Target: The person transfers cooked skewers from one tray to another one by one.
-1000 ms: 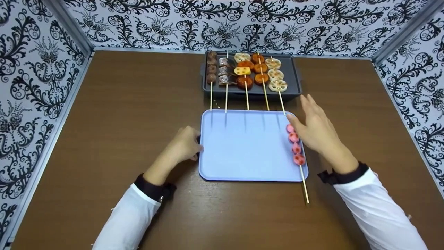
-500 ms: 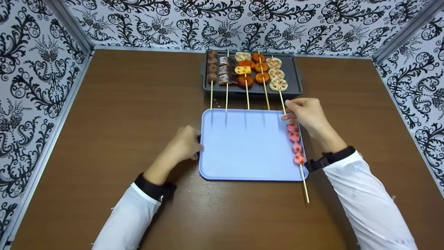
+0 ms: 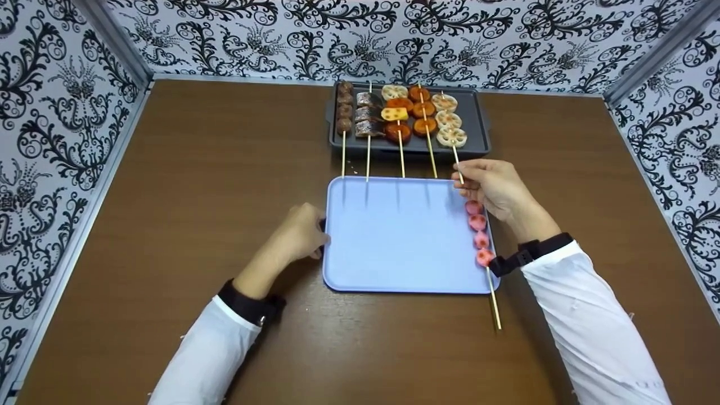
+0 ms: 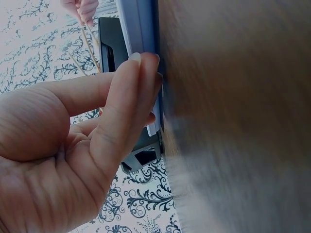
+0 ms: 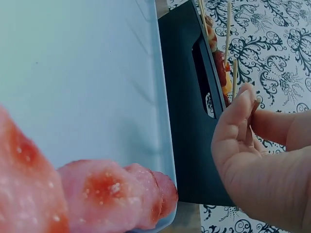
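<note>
My left hand (image 3: pixel 302 232) holds the left edge of a light blue tray (image 3: pixel 402 242), its fingers and thumb at the rim in the left wrist view. Over the tray's far right corner, my right hand (image 3: pixel 496 185) pinches the stick of a lotus root skewer (image 3: pixel 451 136). The lotus slices still lie on the dark grill pan (image 3: pixel 476 124) behind the tray. Below that hand, a skewer of pink round pieces (image 3: pixel 481 241) lies along the tray's right side, its stick reaching past the front edge. In the right wrist view the pink pieces (image 5: pixel 109 191) loom close.
Beside the lotus on the pan lie a brown meatball skewer (image 3: pixel 344 109), a fish skewer (image 3: pixel 368 115), a mixed vegetable skewer (image 3: pixel 397 115) and an orange-slice skewer (image 3: pixel 423 109), sticks pointing toward me. Patterned walls (image 3: pixel 360 39) bound the brown table (image 3: pixel 225 152).
My right hand has come left from beside the tray's far right corner, and its fingers have closed on the lotus root skewer's stick. The left hand and tray stay in place.
</note>
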### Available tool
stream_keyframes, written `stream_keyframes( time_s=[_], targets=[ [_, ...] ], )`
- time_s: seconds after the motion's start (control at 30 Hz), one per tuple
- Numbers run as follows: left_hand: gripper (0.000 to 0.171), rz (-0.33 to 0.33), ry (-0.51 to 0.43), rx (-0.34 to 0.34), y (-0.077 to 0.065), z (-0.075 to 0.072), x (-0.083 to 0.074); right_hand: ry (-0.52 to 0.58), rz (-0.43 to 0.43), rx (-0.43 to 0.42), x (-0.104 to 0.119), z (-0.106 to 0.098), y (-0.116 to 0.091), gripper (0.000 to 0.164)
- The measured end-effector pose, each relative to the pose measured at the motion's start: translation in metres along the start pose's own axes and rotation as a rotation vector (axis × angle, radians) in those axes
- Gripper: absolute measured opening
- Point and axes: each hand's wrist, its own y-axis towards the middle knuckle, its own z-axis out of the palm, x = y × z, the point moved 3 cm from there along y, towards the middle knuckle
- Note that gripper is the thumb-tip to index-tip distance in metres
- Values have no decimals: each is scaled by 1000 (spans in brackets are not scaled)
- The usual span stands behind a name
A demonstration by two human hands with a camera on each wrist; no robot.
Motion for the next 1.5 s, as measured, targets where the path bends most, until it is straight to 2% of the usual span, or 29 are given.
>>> stream_keyframes(
  time_s=[0.1,0.33,0.77,1.27,1.5],
  targets=[
    [9,-3,4,-1,0,0,0,31,-32,10,1,0,1,11],
    [8,4,10,-2,0,0,-1,91,-118,-1,6,1,-5,12],
    [10,3,7,-6,-1,0,-1,102,-244,9,19,8,-40,14],
    [11,-18,-10,1,-1,0,-2,91,-294,29,11,9,-80,19],
    [16,-26,-14,2,-1,1,-2,28,-246,60,1,14,-105,28]
  ],
)
